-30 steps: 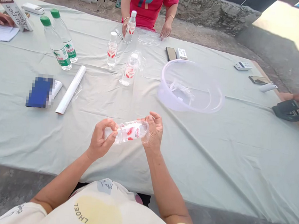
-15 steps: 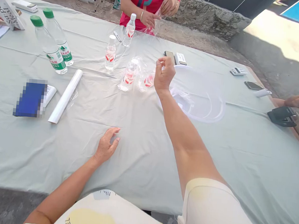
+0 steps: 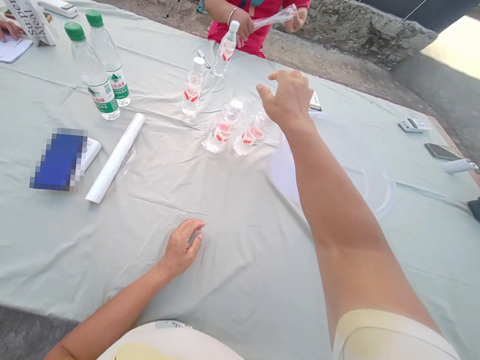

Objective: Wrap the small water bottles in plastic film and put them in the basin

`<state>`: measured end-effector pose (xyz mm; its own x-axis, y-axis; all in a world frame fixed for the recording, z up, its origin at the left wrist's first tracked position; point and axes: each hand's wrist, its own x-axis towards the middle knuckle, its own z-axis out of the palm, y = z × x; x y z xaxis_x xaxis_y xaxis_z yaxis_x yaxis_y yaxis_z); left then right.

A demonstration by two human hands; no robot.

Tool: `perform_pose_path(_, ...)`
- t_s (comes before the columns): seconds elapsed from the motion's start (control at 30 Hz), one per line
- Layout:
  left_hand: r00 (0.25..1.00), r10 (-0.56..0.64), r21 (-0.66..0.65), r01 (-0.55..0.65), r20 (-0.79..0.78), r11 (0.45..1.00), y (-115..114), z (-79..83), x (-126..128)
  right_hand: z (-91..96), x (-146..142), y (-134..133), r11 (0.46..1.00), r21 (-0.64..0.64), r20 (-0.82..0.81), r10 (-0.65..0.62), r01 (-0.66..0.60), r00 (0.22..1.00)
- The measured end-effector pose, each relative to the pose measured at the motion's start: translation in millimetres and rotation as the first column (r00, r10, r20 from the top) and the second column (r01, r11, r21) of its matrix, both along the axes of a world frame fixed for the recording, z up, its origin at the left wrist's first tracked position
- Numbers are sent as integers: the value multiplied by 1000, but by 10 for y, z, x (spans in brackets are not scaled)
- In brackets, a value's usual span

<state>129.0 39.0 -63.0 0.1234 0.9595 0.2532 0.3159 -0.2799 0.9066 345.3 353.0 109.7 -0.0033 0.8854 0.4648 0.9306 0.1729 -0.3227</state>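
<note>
My right hand (image 3: 289, 97) is stretched out over the far middle of the table, thumb and fingers apart, with nothing visible in it. To its left, slightly nearer to me, stand two small water bottles with red-and-white labels, one (image 3: 222, 128) beside the other (image 3: 251, 136); clear film seems to lie around them. Under and right of my right forearm is a translucent whitish sheet (image 3: 384, 195), partly hidden by the arm. My left hand (image 3: 182, 248) rests on the pale tablecloth (image 3: 234, 247), fingers loosely curved, thumb apart, holding nothing.
Farther back are two more small bottles, one (image 3: 193, 89) nearer than the other (image 3: 225, 50). At left stand two green-capped bottles (image 3: 100, 95), near a white roll (image 3: 116, 158) and a blurred blue item (image 3: 59, 158). Across the table, a person's hands (image 3: 245, 28) hold clear film.
My right hand has opened from a closed pinch and reached farther out. The other person's film is now stretched between their hands. The view has shifted left; my left hand stays on the cloth.
</note>
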Motion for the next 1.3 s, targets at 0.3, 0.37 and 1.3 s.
perform_pose_path(0.3,998,-30,54,33,-56,998,-3,-50,-18,-3,-1529,992,960,-140,32,248,-241,968)
perform_pose_path(0.37,994,-59,66,64,-88,996,0,-54,-31,-102,-1690,1012,948,-209,-14,241,-238,970)
perform_pose_path(1.3,561,-135,145,427,-817,893,-208,102,-127,420,-389,-1668,829,-304,-125,453,-468,883)
